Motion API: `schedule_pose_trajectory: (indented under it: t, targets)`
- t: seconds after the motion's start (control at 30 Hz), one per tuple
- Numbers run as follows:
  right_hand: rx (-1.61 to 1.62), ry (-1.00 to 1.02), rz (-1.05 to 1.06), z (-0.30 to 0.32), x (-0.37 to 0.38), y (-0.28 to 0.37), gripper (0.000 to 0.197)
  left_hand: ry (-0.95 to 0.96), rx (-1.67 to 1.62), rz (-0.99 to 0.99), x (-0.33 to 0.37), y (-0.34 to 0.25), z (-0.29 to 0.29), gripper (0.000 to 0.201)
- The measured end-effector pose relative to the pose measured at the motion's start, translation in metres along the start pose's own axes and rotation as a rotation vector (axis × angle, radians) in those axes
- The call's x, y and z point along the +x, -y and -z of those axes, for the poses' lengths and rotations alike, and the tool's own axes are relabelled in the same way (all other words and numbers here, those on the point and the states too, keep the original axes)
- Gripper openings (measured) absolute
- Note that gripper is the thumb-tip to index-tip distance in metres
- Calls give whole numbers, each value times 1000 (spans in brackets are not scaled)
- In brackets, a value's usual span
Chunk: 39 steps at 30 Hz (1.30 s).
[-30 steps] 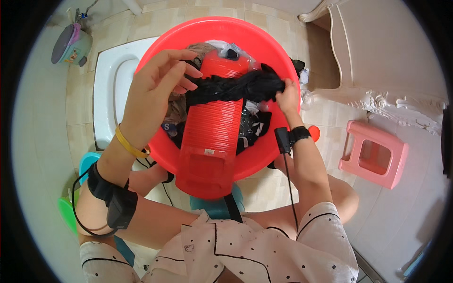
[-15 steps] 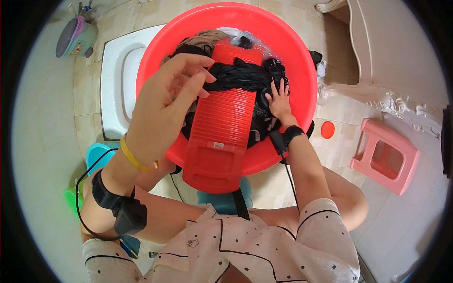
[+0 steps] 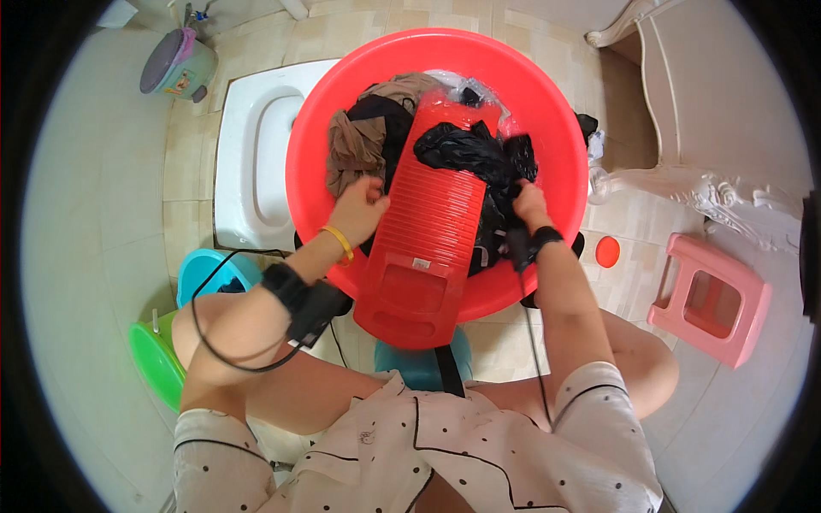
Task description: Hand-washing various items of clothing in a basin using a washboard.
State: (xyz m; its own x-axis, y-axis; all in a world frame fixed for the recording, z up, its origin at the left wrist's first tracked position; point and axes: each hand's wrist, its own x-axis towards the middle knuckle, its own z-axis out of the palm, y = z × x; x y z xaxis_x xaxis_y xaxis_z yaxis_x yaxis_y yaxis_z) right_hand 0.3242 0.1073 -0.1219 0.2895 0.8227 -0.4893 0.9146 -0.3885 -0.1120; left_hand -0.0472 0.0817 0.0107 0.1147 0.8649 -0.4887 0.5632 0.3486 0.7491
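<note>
A red washboard leans in a large red basin, its handle end over the near rim. A wet black garment lies across its ridges and hangs down on the right. My right hand is closed on the garment's right part, inside the basin. Beside the washboard's left edge, my left hand has its fingers curled in; what they hold, if anything, is hidden. Brown cloth and more dark clothes lie in the basin to the left, with soapy water at the far side.
A white squat toilet is left of the basin, with a lidded bin beyond. Blue and green basins stand near left. A pink stool and red disc are right. Black cables hang from both wrists.
My left hand has come down from above the washboard to its left edge. My right hand has gone from spread flat on the black garment to closed. The garment's left end has shifted right.
</note>
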Motion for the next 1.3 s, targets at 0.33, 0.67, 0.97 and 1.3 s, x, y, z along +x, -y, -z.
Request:
schedule_pose_trajectory:
  t: [0.33, 0.67, 0.97, 1.3]
  targets:
    - [891, 148, 322, 193, -98, 27, 24, 87, -144, 157, -35, 10, -51, 84]
    - [719, 122, 828, 167, -156, 113, 24, -98, -1059, -56, 46, 17, -23, 38]
    - [314, -340, 278, 37, -74, 80, 69, -464, 295, -239, 64, -16, -68, 51]
    - [-49, -263, 834, -4, -210, 98, 51, -27, 774, -562, -58, 19, -67, 42]
